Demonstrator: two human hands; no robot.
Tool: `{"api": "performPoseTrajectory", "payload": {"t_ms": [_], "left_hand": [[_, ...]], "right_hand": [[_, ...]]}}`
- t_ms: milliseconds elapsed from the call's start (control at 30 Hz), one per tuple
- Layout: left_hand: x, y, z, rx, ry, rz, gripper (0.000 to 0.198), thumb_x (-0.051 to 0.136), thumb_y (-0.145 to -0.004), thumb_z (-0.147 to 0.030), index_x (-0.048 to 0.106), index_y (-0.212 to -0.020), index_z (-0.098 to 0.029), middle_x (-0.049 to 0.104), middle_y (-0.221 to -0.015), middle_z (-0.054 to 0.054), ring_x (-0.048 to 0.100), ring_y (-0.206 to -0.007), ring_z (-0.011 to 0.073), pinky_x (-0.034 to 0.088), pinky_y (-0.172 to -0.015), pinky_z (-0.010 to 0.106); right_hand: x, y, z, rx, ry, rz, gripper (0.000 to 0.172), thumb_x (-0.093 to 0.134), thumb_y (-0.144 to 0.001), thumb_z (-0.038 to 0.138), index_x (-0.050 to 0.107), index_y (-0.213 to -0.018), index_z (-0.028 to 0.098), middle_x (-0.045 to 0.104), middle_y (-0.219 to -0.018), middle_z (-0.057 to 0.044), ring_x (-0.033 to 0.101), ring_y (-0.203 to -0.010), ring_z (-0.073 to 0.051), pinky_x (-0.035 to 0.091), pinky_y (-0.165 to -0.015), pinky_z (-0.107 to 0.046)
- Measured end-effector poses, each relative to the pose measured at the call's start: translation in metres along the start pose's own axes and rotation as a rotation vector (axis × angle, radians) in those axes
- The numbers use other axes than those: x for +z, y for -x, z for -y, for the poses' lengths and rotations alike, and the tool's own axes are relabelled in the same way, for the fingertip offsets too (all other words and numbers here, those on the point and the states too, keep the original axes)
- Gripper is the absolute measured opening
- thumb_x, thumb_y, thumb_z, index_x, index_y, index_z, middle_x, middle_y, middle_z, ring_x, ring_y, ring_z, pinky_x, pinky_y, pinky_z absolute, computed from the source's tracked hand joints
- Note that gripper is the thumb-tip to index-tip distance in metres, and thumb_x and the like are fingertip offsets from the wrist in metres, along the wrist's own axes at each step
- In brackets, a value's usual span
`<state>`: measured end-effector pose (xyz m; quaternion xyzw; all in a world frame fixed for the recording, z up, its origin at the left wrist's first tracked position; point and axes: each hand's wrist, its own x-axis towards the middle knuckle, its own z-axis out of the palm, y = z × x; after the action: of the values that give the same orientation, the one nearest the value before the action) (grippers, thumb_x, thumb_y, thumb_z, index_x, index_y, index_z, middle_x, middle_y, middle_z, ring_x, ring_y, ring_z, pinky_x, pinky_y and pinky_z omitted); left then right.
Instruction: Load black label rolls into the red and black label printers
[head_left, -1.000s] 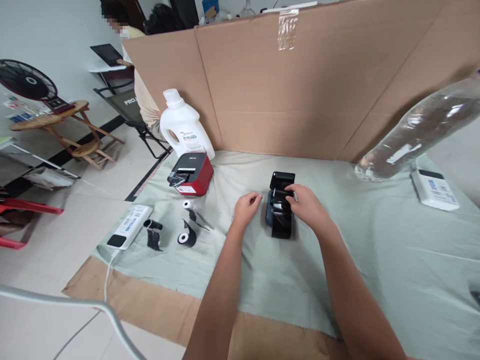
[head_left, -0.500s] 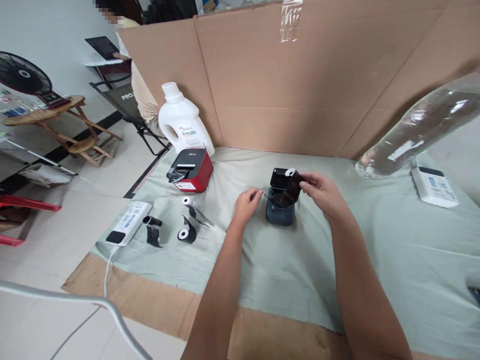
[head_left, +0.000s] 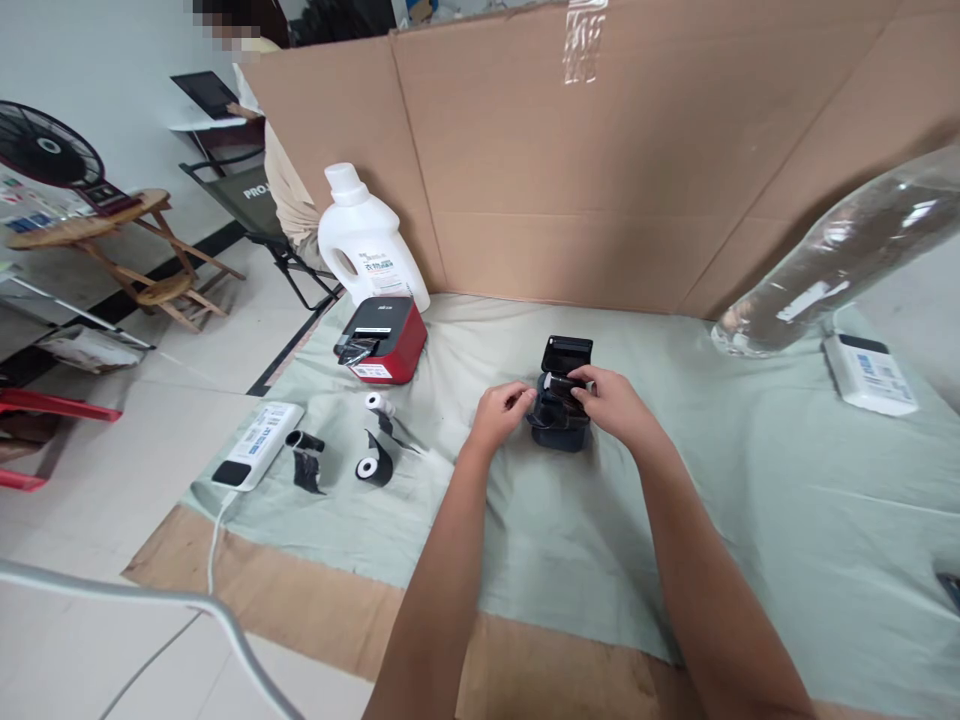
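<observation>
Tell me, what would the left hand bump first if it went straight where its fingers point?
Probably the dark box with the open lid, beside the left fingers; black film there makes depth hard to judge.

Between the fingers (head_left: 591, 374): black roll (head_left: 562, 384), glossy and film-like. Directly below: dark case (head_left: 559, 439), smooth plastic; raised lid (head_left: 567, 353), glossy plastic. Under the fingers: cloth (head_left: 600, 570), matt, creased. Beyond the fingers: cardboard panel (head_left: 562, 150), matt. Left of the fingers: jug (head_left: 367, 240), smooth white plastic.

A black-headed fan (head_left: 49, 146) stands on a wooden table (head_left: 75, 233).
</observation>
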<state>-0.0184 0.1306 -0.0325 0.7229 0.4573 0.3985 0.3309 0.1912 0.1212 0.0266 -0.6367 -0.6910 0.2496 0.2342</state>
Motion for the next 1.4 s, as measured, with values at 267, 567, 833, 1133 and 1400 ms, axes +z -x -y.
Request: {"api": "performPoseTrajectory", "payload": {"t_ms": [267, 567, 833, 1133, 1400], "left_hand": [[0.003, -0.001, 0.000, -0.023, -0.007, 0.011, 0.036, 0.054, -0.096, -0.041, 0.072, -0.120, -0.022, 0.063, -0.070, 0.000, 0.052, -0.063, 0.0139, 0.043, -0.065, 0.025], [0.012, -0.001, -0.001, 0.039, 0.039, 0.027, 0.030, 0.055, -0.096, -0.037, 0.076, -0.113, -0.023, 0.076, -0.105, 0.006, 0.068, -0.087, 0.0200, 0.053, -0.084, 0.031], [0.029, -0.007, 0.006, -0.008, 0.247, -0.041, 0.028, 0.061, -0.089, -0.036, 0.079, -0.101, -0.017, 0.073, -0.082, 0.004, 0.058, -0.067, 0.0143, 0.047, -0.065, 0.026], [0.034, -0.008, 0.005, -0.096, 0.380, -0.036, 0.036, 0.068, -0.084, -0.047, 0.080, -0.095, -0.015, 0.057, -0.060, -0.001, 0.045, -0.056, 0.0104, 0.039, -0.056, 0.025], [0.033, -0.014, -0.015, -0.154, 0.578, -0.102, 0.057, 0.058, -0.088, -0.063, 0.074, -0.117, -0.016, 0.066, -0.079, 0.004, 0.053, -0.067, 0.0135, 0.045, -0.064, 0.027]], "right_hand": [[0.005, 0.007, 0.009, -0.061, 0.281, -0.042, 0.028, 0.051, -0.090, 0.012, 0.066, -0.113, 0.017, 0.071, -0.112, -0.014, 0.056, -0.106, -0.030, 0.045, -0.087, -0.040], [0.013, 0.012, 0.023, -0.021, 0.422, -0.074, 0.026, 0.047, -0.088, 0.007, 0.063, -0.107, 0.015, 0.067, -0.104, -0.017, 0.054, -0.099, -0.032, 0.045, -0.084, -0.043], [0.010, 0.010, 0.016, -0.061, 0.406, -0.049, 0.027, 0.049, -0.086, 0.006, 0.063, -0.106, 0.017, 0.069, -0.103, -0.014, 0.056, -0.095, -0.029, 0.045, -0.080, -0.039], [0.004, 0.011, 0.018, -0.113, 0.308, 0.011, 0.038, 0.050, -0.088, 0.008, 0.066, -0.121, 0.017, 0.070, -0.114, -0.014, 0.054, -0.107, -0.032, 0.044, -0.090, -0.041], [-0.009, 0.016, 0.027, -0.211, 0.078, -0.025, 0.041, 0.049, -0.088, 0.009, 0.064, -0.123, 0.024, 0.069, -0.118, -0.006, 0.054, -0.107, -0.027, 0.044, -0.095, -0.039]]}}
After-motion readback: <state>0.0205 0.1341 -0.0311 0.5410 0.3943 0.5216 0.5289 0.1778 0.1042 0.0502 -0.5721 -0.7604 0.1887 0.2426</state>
